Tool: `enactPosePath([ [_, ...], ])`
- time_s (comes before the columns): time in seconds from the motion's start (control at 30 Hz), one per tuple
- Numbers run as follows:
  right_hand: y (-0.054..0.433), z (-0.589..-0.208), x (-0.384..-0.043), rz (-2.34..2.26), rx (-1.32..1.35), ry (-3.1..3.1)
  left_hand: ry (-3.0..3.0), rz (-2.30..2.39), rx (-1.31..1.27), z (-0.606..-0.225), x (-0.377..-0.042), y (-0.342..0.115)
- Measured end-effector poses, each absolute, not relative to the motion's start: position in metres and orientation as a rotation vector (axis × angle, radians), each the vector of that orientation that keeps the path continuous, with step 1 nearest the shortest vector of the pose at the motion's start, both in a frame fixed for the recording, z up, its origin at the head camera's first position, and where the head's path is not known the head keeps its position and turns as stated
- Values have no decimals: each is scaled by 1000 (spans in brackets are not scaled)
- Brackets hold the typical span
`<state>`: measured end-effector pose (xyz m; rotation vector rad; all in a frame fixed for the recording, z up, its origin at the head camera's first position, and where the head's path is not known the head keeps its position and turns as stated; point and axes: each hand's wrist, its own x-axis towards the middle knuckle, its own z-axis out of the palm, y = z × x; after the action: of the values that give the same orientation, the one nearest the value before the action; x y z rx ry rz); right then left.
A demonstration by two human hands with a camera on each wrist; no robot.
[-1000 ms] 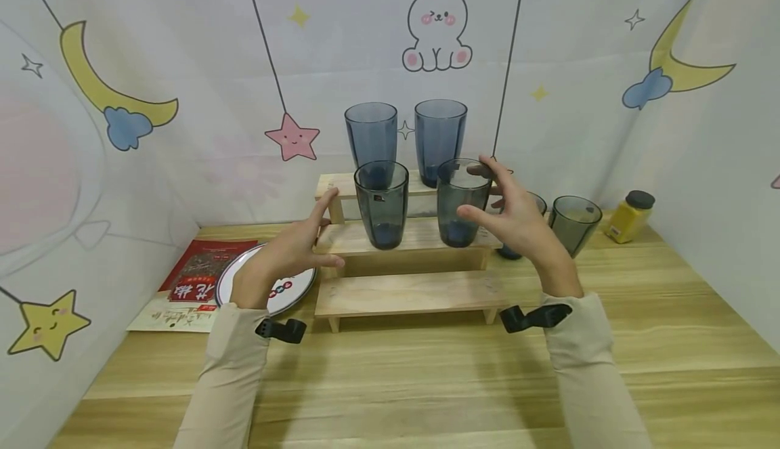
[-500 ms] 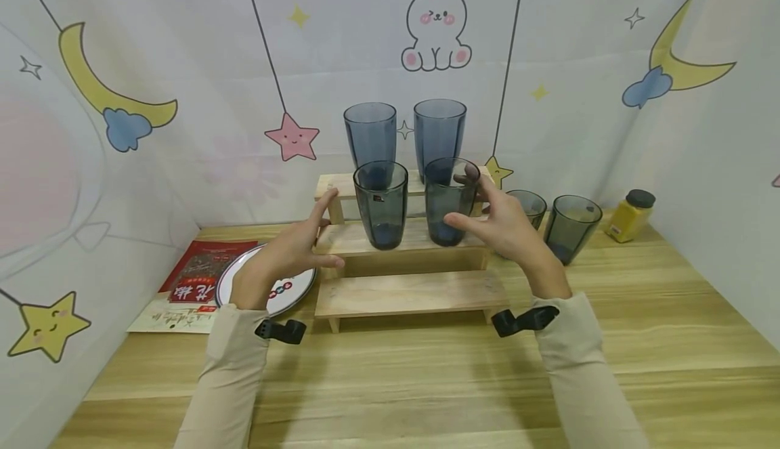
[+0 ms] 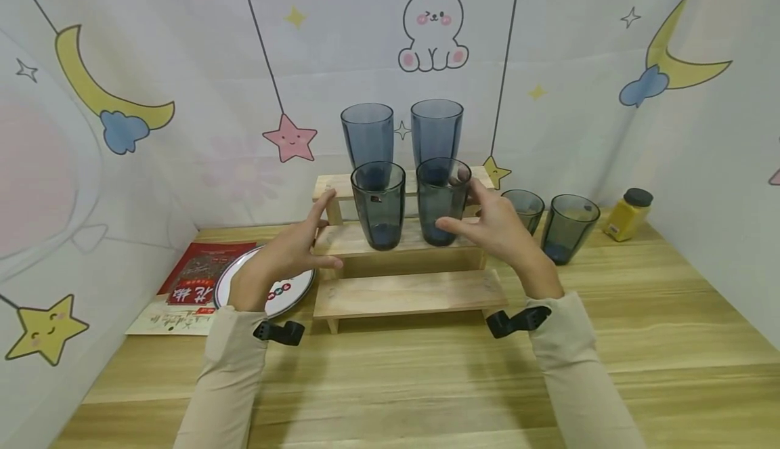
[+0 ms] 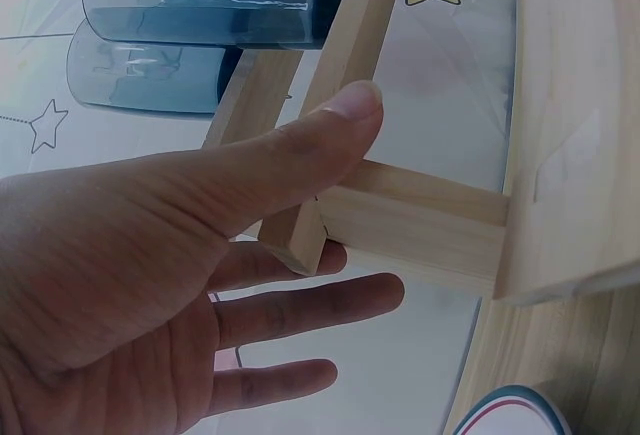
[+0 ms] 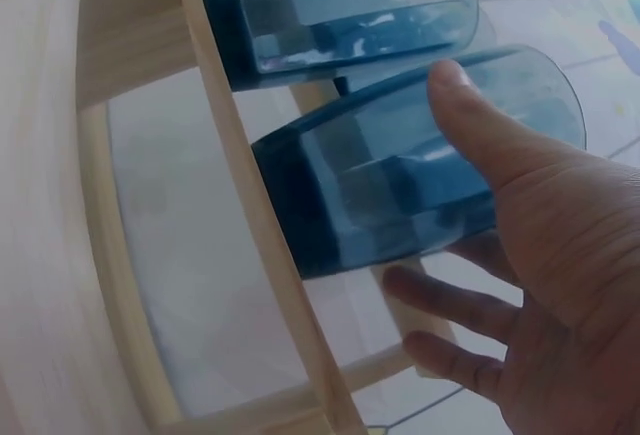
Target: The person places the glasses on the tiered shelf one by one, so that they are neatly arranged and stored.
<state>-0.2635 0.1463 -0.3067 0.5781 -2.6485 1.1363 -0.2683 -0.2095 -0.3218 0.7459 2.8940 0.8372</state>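
Observation:
A three-tier wooden rack (image 3: pixel 411 293) stands on the table. My right hand (image 3: pixel 502 225) holds a grey-blue drinking glass (image 3: pixel 440 212) upright on the middle tier, thumb on its front and fingers at its far side. Close to its left stands a matching glass (image 3: pixel 379 212) with a small dark label. Two bluer glasses (image 3: pixel 367 134) sit behind on the top tier. My left hand (image 3: pixel 286 252) is at the rack's left end. In the left wrist view its thumb lies over a shelf board (image 4: pixel 345 50), while the other fingers extend straight behind it.
Right of the rack, two more glasses (image 3: pixel 567 236) stand on the table (image 3: pixel 414 381), with a black-capped yellow bottle (image 3: pixel 627 215) beyond. Left of it lie a white plate (image 3: pixel 295 293) and a red spice packet (image 3: pixel 198 273). A patterned curtain (image 3: pixel 231 97) rises behind.
My right hand has moved left with its glass along the middle tier, closer to the other glass there. More of the two glasses at right shows now. My left hand has stayed put.

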Motion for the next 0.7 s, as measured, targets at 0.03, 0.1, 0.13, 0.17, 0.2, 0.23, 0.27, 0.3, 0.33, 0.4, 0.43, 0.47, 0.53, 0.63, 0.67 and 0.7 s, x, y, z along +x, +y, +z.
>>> enactPosePath([
  [0.03,147,-307,-264,1121,581,-2664,2894,837,745,-322,-268,-210],
  [0.1,149,-307,-264,1095,592,-2697,2894,842,748,-323,-268,-210],
  [0.13,150,-307,-264,1080,602,-2709,2893,843,748,-323,-268,-210],
  [0.17,151,-307,-264,1059,611,-2719,2893,844,749,-323,-268,-210],
  [0.2,153,-308,-263,1043,626,-2722,2893,846,753,-323,-268,-210],
  [0.23,155,-308,-263,1033,640,-2724,2893,846,756,-323,-268,-210],
  [0.27,157,-307,-263,1026,652,-2725,2895,843,759,-323,-268,-210],
  [0.3,159,-307,-263,1015,665,-2721,2895,842,764,-323,-268,-210],
  [0.33,161,-307,-263,1010,675,-2716,2896,839,766,-323,-268,-210],
  [0.4,165,-306,-262,995,687,-2711,2899,836,769,-323,-268,-210],
  [0.43,167,-305,-262,992,685,-2712,2899,834,768,-322,-268,-210],
  [0.47,169,-305,-262,985,684,-2711,2901,833,767,-322,-268,-209],
  [0.53,173,-306,-262,970,685,-2706,2901,830,763,-322,-268,-209],
  [0.63,179,-308,-265,955,693,-2684,2905,823,767,-322,-268,-209],
  [0.67,180,-310,-266,952,696,-2674,2906,823,768,-322,-268,-209],
  [0.7,182,-311,-268,952,698,-2666,2907,820,769,-322,-268,-210],
])
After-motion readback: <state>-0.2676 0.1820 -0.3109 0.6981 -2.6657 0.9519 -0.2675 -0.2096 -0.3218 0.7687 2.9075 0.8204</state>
